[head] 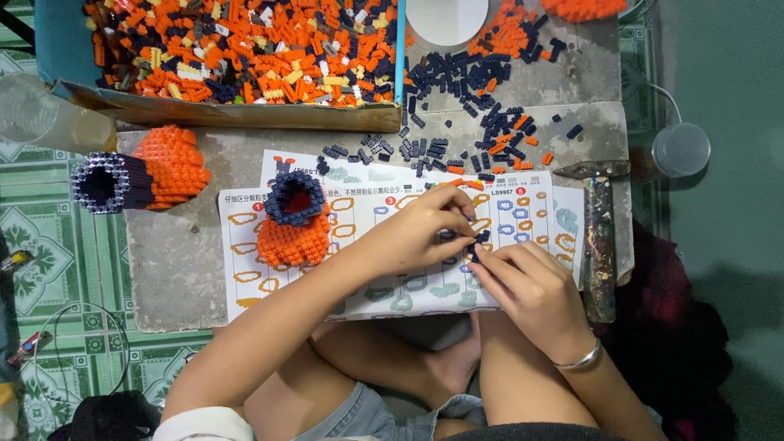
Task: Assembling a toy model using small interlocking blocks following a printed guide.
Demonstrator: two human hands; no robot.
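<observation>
Navy brick strip (478,242) pinched btwn left hand (420,229) & right hand (531,286), both over instruction sheet (245,245).

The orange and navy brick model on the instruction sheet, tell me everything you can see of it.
The orange and navy brick model is a small piece built of tiny plastic bricks: a rounded orange body with stepped layers, topped by a dark navy ring that forms an open collar, with orange showing inside. It lies on the left part of the instruction sheet, mouth tilted up toward the camera. Neither hand touches it; the left hand works just right of it.
</observation>
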